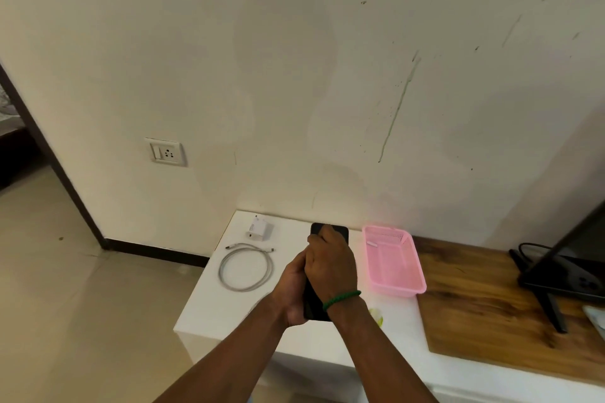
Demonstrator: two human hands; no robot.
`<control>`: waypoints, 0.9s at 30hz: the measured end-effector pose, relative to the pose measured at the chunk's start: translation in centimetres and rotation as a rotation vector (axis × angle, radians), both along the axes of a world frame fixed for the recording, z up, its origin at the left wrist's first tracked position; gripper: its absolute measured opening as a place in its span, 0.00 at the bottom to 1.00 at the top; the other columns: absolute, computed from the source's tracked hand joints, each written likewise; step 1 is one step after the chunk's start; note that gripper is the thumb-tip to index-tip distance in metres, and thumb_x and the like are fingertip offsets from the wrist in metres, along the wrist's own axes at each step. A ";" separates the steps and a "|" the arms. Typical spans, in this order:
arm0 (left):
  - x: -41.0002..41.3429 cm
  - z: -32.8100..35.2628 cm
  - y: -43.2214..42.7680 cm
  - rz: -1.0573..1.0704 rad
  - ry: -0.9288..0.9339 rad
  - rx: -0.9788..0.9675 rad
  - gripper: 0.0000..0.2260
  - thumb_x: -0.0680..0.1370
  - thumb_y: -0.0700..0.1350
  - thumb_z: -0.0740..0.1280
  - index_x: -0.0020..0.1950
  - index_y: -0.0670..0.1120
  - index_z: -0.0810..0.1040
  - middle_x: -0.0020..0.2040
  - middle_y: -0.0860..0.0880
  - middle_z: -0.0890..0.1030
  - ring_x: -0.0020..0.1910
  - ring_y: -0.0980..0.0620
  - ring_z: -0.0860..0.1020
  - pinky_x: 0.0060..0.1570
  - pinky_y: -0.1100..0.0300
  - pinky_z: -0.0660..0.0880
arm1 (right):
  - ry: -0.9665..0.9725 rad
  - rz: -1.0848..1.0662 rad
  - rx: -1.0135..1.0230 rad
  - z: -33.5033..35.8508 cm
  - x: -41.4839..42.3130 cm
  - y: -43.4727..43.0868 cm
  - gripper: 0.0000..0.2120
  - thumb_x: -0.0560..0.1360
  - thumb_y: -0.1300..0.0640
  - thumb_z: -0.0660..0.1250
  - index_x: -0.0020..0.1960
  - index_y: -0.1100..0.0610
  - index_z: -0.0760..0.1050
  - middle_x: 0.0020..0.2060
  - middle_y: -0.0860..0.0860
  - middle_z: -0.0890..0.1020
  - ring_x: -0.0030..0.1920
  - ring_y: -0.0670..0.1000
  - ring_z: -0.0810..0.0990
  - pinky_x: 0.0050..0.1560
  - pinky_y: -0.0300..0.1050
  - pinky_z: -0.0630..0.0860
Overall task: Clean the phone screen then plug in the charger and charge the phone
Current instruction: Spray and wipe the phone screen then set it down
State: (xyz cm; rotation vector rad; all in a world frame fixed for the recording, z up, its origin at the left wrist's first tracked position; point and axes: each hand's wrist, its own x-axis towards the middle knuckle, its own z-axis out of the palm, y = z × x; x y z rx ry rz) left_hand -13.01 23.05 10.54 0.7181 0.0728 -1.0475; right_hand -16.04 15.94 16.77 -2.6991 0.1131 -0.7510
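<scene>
I hold a black phone (339,230) above the white table (212,314). My left hand (293,291) grips its lower end from the left. My right hand (330,265), with a green band at the wrist, lies over the screen, its fingers curled on the upper part, and hides most of the phone. Whether anything is under its palm is hidden. A white charger adapter (259,229) lies at the table's back left, and a coiled white cable (245,267) lies just in front of it. A wall socket with a switch (167,152) sits on the wall to the left.
A pink plastic basket (393,258) stands right of my hands. A small yellow-green thing (376,316) lies on the table below my right wrist. Further right is a wooden top (474,304) with a dark screen on a stand (573,271). Tiled floor lies to the left.
</scene>
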 end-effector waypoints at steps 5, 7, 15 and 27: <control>-0.1 0.0 -0.1 0.017 -0.007 -0.032 0.26 0.71 0.57 0.69 0.65 0.45 0.79 0.65 0.41 0.77 0.61 0.41 0.78 0.62 0.44 0.74 | 0.019 -0.026 0.027 -0.1 0.4 -0.4 0.04 0.65 0.70 0.67 0.32 0.64 0.74 0.36 0.59 0.78 0.33 0.59 0.77 0.28 0.48 0.74; 0.0 0.0 -0.2 0.014 -0.024 -0.003 0.26 0.73 0.61 0.66 0.64 0.45 0.79 0.63 0.41 0.79 0.62 0.40 0.78 0.62 0.43 0.74 | 0.016 -0.053 0.040 0.1 0.7 -0.9 0.05 0.67 0.68 0.66 0.33 0.64 0.74 0.36 0.59 0.77 0.35 0.59 0.75 0.30 0.48 0.71; 0.6 -0.5 -0.4 0.054 -0.081 0.055 0.24 0.74 0.64 0.63 0.57 0.47 0.83 0.53 0.42 0.83 0.50 0.43 0.81 0.58 0.47 0.75 | 0.023 -0.187 0.097 0.5 1.2 -4.4 0.09 0.75 0.65 0.60 0.38 0.65 0.76 0.39 0.58 0.76 0.38 0.56 0.74 0.36 0.50 0.74; 0.5 -0.6 -0.5 0.043 -0.075 0.036 0.26 0.72 0.64 0.64 0.59 0.47 0.82 0.55 0.41 0.82 0.54 0.41 0.80 0.62 0.43 0.71 | 0.011 -0.182 0.101 0.4 1.1 -3.6 0.07 0.72 0.66 0.63 0.37 0.64 0.77 0.37 0.57 0.76 0.35 0.56 0.75 0.33 0.42 0.68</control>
